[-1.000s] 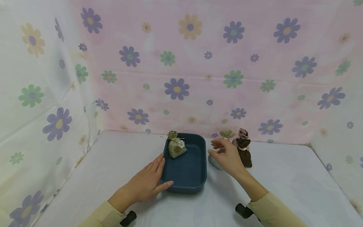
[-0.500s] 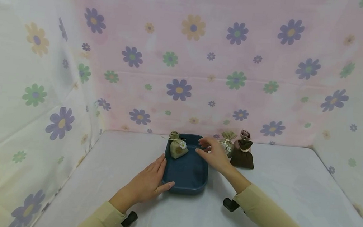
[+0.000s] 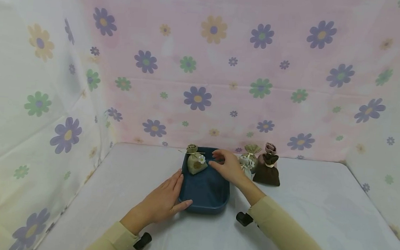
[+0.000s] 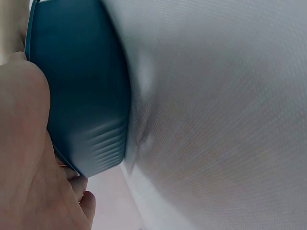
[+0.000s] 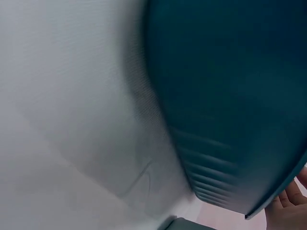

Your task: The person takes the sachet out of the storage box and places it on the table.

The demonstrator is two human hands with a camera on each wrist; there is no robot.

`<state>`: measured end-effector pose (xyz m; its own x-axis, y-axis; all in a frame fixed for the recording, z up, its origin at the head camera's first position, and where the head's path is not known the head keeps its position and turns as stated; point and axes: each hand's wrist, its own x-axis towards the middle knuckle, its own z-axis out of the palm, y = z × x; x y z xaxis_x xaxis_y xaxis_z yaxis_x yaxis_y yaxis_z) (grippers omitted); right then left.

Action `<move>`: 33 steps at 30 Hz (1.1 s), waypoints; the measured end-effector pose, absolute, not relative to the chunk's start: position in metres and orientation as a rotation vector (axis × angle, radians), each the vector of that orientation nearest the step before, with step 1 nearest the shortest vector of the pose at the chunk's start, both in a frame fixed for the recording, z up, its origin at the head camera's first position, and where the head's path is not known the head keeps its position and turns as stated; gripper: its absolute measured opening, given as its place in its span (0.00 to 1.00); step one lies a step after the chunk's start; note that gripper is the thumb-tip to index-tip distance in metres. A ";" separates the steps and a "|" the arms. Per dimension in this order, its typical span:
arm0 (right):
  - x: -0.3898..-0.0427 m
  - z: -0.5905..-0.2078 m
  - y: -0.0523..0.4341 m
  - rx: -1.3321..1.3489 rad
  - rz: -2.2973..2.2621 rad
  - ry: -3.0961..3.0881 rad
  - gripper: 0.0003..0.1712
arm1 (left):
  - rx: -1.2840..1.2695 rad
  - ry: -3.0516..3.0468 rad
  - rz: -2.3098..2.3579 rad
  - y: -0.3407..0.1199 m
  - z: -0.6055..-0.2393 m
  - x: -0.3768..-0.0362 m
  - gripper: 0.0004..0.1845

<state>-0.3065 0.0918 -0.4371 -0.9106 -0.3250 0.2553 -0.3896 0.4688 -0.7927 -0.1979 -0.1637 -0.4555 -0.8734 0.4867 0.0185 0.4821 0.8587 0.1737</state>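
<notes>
A dark blue rectangular dish [image 3: 202, 192] stands on the white-covered table. In its far left corner sits a small olive-green cloth pouch [image 3: 196, 166], tied at the neck and decorated with a white flower. My left hand [image 3: 159, 199] rests along the dish's left side, fingers fairly straight, thumb over the near left rim. In the left wrist view, its fingertips [image 4: 81, 187] lie at the rim of the dish. My right hand [image 3: 230, 167] is over the dish's right side, its fingers a little bent and apart from the thumb, with nothing seen between them.
Just right of the dish, partly behind my right hand, stands a pale pouch [image 3: 246, 163]. Behind it is a green pouch [image 3: 252, 150]. Farther right, a dark brown pouch [image 3: 267, 175] stands before a mauve one [image 3: 270, 148]. A flowered cloth [image 3: 215, 118] hangs behind the table.
My right hand has moved left, from over the pouches to over the dish's right side, uncovering the tops of the pale and green pouches. My left hand has stayed at the dish.
</notes>
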 end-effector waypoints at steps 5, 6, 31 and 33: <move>-0.313 -0.440 0.085 0.656 1.474 -2.633 0.24 | 0.794 3.011 0.285 -0.164 -0.458 -0.199 0.53; -0.315 -0.441 0.083 0.666 1.477 -2.628 0.24 | 0.801 3.011 0.292 -0.164 -0.458 -0.199 0.53; -0.328 -0.452 0.058 0.696 1.397 -2.736 0.33 | 0.812 3.011 0.284 -0.166 -0.459 -0.199 0.53; -0.328 -0.454 0.058 0.691 1.392 -2.757 0.34 | 0.811 3.011 0.270 -0.166 -0.459 -0.199 0.53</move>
<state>-0.3277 0.0576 -0.4536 -0.9043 -0.3907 0.1722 -0.3705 0.5179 -0.7710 -0.1988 -0.1656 -0.4592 -0.8656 0.4996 0.0331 0.4976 0.8508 0.1688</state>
